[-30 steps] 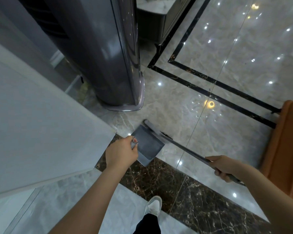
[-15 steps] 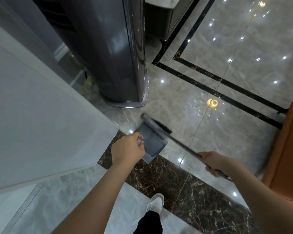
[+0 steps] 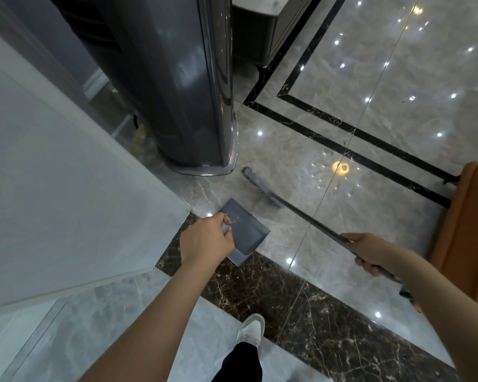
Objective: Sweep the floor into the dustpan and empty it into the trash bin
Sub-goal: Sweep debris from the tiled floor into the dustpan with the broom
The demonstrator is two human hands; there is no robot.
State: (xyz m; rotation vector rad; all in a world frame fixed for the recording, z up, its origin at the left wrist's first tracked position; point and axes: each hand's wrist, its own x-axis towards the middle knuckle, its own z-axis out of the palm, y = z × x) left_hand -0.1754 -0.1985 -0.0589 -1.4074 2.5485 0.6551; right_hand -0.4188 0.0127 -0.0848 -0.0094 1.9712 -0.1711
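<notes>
Honestly, the risky bit is the gap between tools. Going left to right: the white cabinet (image 3: pixel 53 175) fills the 9 o'clock side, and the tall grey appliance (image 3: pixel 171 78) stands at 11 o'clock with its base just beside the sweep zone. The left hand (image 3: pixel 204 241) is wrapped tight around the dustpan's handle, holding the dustpan (image 3: pixel 244 232) low near the floor (image 3: pixel 301 238) at centre, right off the cabinet corner. The broom head (image 3: pixel 262 187) sits at about 1 o'clock from the pan, apart from it, and the right hand (image 3: pixel 370 252) at 3 o'clock is closed around the broom's dark shaft.

What could go wrong, I reckon: if the pan's lip isn't flat on the tile, dust slides under it; a hard stroke could flick stuff under the appliance base or knock the bristles into it. The orange furniture (image 3: pixel 469 230) crowds the right elbow too.

Hard to see: any actual dirt on that shiny floor, whether the pan touches down, and whether anything is in it. No trash bin shows anywhere, and the broom's handle end is hidden behind the right arm.
</notes>
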